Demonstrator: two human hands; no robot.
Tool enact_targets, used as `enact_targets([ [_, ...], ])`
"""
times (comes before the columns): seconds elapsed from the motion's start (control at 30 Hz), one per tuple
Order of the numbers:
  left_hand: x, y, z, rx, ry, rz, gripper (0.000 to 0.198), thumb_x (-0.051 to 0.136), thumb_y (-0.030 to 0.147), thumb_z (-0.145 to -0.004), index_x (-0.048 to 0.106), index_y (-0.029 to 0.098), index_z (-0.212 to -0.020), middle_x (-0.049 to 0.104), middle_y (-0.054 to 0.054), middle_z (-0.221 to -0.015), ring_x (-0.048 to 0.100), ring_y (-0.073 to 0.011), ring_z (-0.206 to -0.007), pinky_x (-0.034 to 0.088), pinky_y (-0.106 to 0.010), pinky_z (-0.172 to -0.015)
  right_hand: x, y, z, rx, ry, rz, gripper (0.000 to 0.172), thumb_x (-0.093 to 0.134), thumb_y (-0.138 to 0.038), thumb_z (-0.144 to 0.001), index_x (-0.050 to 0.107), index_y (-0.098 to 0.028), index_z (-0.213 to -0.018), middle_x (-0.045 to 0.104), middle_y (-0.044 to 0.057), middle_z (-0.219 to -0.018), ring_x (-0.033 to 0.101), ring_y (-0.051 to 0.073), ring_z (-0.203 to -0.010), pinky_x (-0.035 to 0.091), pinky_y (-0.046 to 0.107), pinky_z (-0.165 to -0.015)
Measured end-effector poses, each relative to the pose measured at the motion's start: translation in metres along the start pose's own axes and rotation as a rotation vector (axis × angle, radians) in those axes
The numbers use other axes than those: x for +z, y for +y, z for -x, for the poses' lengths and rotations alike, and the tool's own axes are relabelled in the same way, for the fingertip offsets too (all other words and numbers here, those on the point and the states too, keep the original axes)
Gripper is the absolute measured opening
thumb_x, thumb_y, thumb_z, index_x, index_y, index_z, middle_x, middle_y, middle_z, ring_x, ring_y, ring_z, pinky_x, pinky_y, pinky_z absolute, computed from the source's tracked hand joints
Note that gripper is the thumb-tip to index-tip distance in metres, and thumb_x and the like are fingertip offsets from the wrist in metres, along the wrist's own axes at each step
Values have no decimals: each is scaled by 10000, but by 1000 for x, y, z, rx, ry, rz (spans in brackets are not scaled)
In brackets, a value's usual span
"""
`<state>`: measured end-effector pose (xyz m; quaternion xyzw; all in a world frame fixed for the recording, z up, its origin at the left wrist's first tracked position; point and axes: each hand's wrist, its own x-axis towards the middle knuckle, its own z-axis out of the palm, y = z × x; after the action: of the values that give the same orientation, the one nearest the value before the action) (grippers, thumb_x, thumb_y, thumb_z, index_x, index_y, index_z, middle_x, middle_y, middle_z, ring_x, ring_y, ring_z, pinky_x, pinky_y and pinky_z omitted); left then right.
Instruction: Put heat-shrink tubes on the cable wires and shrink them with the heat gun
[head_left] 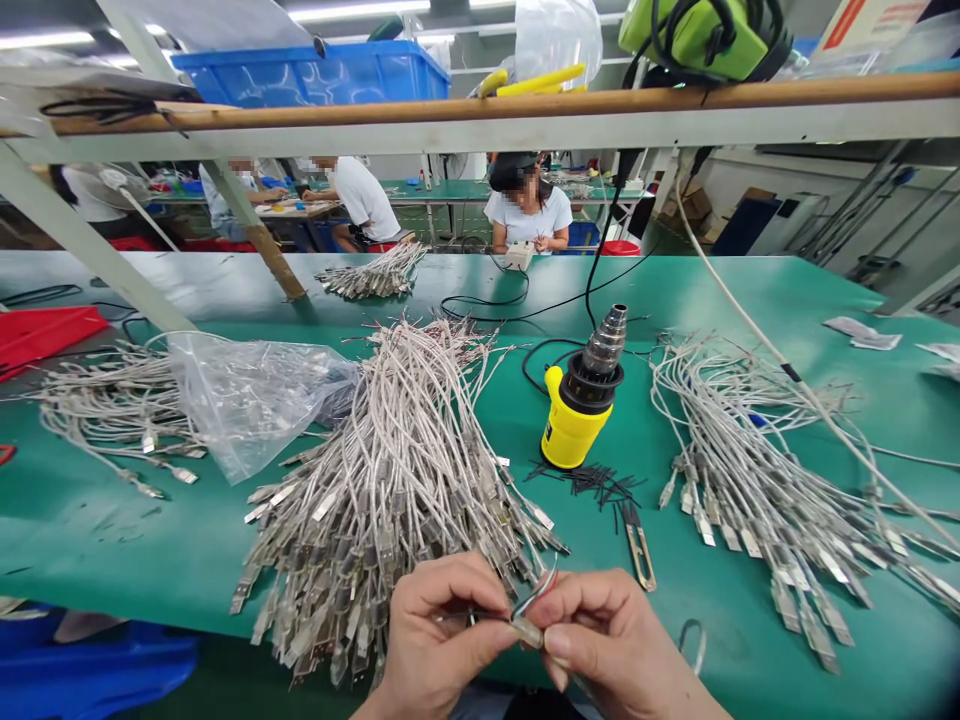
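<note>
A small pale piece (528, 632) is pinched between the thumb and fingers of the left hand (442, 632) and those of the right hand (611, 640), the fingertips of both being brought close together at the near edge of the green surface (172, 540). Thin red, white and dark wires (535, 596) are held up between the hands, just above the piece; the exact join between them is hidden by the fingers.

Directly beyond the hands, a large heap of white cables with metal-tipped plugs (405, 430) is spread, its plugs pointed mostly toward the near edge. To its left, a clear plastic bag (255, 400) is laid partly over a smaller bunch of white cables (112, 400). To its right, a yellow heat gun with a black collar and stepped metal nozzle (576, 430) is stood with the nozzle pointed upward. Short thin black tubes (600, 485) are scattered at its foot, and a pair of small metal snips (640, 552) is placed just beside them, near the right hand. Farther right, another fanned bundle of white cables (750, 490) is laid out.
</note>
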<state>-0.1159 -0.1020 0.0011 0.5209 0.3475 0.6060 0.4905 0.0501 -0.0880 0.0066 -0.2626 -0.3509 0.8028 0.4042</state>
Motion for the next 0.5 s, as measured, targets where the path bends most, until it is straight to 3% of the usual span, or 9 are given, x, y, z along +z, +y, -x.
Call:
enact_targets([
  [0.33, -5, -4, 15, -27, 37, 122, 101, 717, 207, -725, 761, 232, -812, 631, -15, -621, 531, -104, -493, 404, -210, -447, 16, 1, -3, 20, 12, 14, 140, 813, -263, -639, 766, -171, -734, 642, 5, -662, 554, 43, -483, 415, 138, -467],
  [0.5, -10, 5, 21, 2, 120, 151, 51, 741, 178, -692, 743, 207, -734, 591, 1, -595, 507, -97, -503, 386, -203, -451, 31, 2, -5, 33, -11, 44, 153, 819, -282, -630, 769, -173, -724, 635, 0, -662, 551, 36, -474, 426, 136, -474],
])
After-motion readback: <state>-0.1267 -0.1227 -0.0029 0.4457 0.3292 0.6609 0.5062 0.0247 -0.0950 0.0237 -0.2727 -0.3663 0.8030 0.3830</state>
